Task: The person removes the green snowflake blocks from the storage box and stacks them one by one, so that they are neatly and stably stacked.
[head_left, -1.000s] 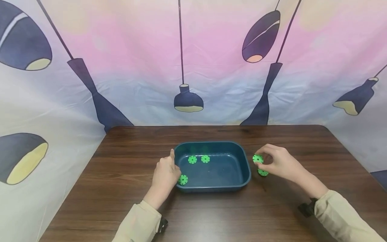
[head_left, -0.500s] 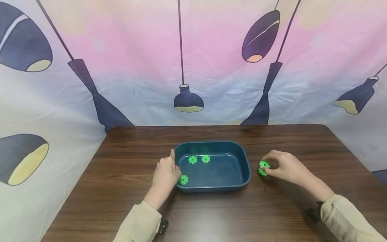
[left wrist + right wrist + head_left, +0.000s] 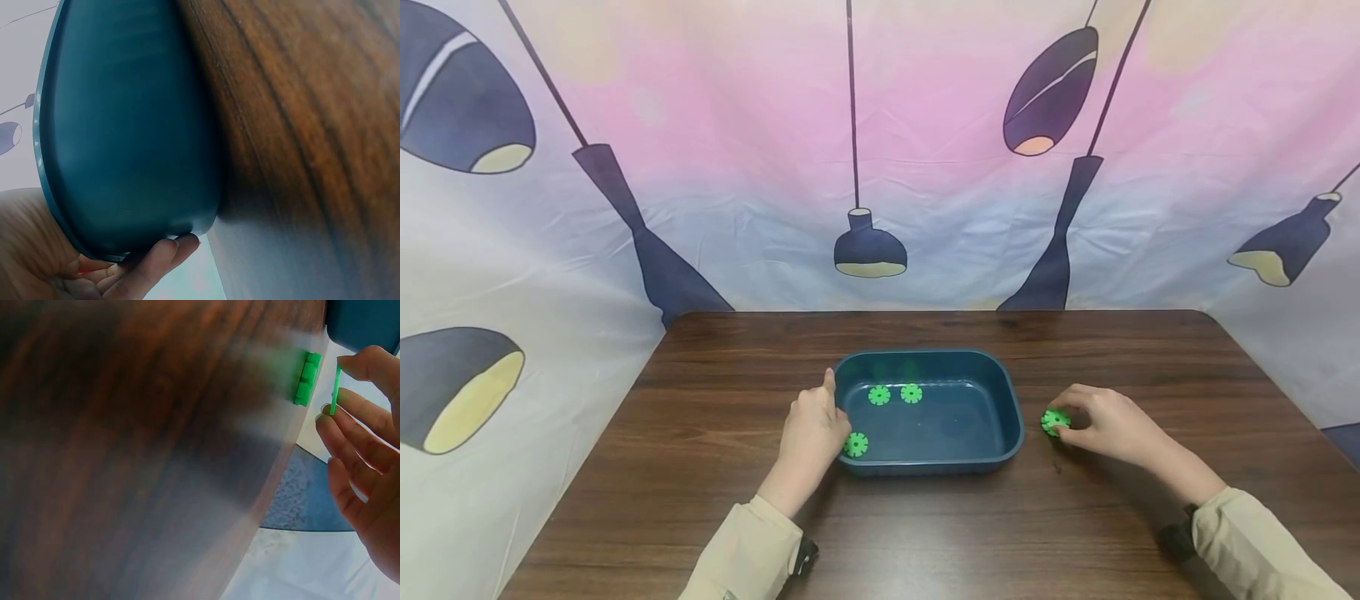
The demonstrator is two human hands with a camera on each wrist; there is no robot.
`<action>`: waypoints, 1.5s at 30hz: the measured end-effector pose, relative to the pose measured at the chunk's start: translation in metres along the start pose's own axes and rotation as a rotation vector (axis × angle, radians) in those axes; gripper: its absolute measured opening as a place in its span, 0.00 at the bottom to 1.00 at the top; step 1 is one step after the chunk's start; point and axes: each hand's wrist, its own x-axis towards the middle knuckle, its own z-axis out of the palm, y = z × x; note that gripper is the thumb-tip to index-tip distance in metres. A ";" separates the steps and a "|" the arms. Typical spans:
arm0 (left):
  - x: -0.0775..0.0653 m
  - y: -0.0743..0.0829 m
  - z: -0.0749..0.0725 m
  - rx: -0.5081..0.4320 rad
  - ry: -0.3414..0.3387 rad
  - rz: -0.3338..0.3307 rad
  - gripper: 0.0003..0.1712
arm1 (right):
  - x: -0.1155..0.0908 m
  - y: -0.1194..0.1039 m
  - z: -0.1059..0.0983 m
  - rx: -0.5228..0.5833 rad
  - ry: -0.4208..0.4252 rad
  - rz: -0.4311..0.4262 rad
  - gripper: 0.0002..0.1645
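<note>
My left hand grips the left end of a dark teal plastic basin, its fingers against the outer wall in the left wrist view. Inside the basin lie three green notched discs: one green disc and another green disc towards the back, and a third green disc by my left thumb. To the right of the basin, my right hand pinches a thin green notched disc edgewise between thumb and fingers. Just below that disc, a small stack of green discs sits on the table, with a narrow gap showing between.
The dark wood-grain table carries the basin near its middle. Behind it hangs a pastel cloth printed with dark lamps, reaching down to the table's far edge. Both sleeves are beige, with dark bands at the wrists.
My right hand has moved right and towards me with its green disc, which now overlaps the discs on the table in the head view. My left hand keeps its hold on the basin.
</note>
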 end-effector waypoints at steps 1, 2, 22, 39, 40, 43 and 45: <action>0.000 0.000 0.000 0.000 0.001 -0.001 0.36 | 0.000 0.000 0.000 -0.010 -0.008 0.001 0.14; 0.000 0.000 0.000 0.003 0.001 -0.001 0.36 | 0.000 0.000 0.000 -0.020 -0.015 0.001 0.14; 0.001 -0.001 0.001 0.027 0.015 0.005 0.35 | 0.001 0.003 0.002 -0.057 -0.037 0.007 0.12; 0.000 -0.002 0.002 0.005 0.020 0.003 0.35 | 0.002 0.005 0.006 -0.072 -0.024 0.016 0.12; 0.000 -0.002 0.002 0.005 0.020 0.002 0.35 | 0.002 0.005 0.006 -0.070 -0.025 0.017 0.12; 0.000 -0.002 0.003 -0.003 0.022 -0.003 0.35 | 0.001 0.005 0.006 -0.068 -0.030 0.025 0.13; 0.000 -0.002 0.003 -0.006 0.020 -0.007 0.36 | 0.001 0.005 0.006 -0.068 -0.033 0.031 0.13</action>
